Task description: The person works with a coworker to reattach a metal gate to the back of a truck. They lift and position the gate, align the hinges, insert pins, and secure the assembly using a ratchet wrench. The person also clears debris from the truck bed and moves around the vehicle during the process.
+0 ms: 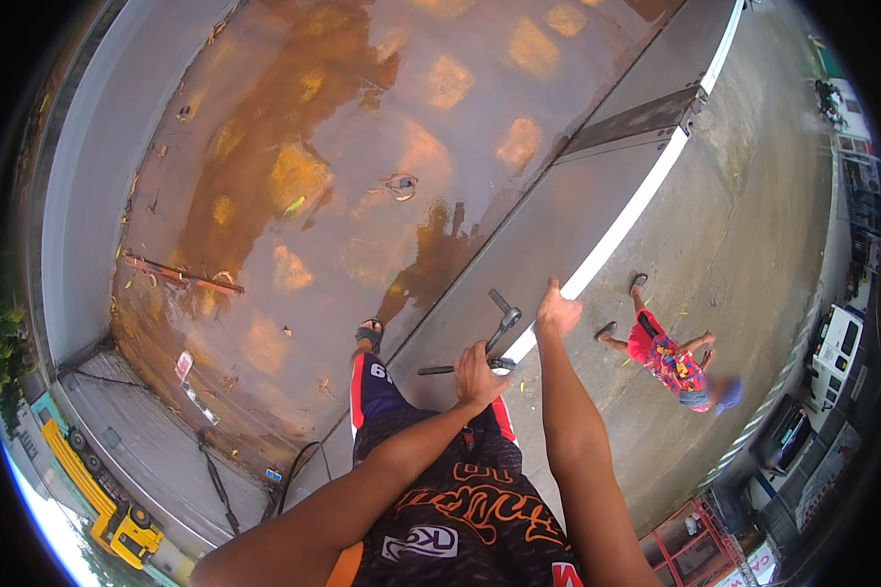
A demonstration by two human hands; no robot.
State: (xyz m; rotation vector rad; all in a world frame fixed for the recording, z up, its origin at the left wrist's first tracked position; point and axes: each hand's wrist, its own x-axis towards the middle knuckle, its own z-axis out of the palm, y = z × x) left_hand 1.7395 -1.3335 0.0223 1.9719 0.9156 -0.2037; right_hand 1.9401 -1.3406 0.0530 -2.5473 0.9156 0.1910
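My left hand (477, 377) is closed around metal tools that look like socket wrenches (510, 318), beside the top edge of a grey side panel (597, 210). One dark handle (435, 371) sticks out to the left of the fist, and a round, shiny end (501, 365) shows on its right. How the tool parts join is hidden by the fingers. Farther forward, my right hand (558, 311) grips the panel's white top rail (625, 223). One sandalled foot (370, 335) of mine stands on the wet bed floor inside the panel.
Brownish water with rusty patches covers the bed floor (362, 225). A reddish bar (181, 273) lies at left, and a small metal piece (400, 186) farther ahead. Beyond the panel, a person in red shorts (646, 338) is on the concrete below. A yellow crane (98, 489) stands lower left.
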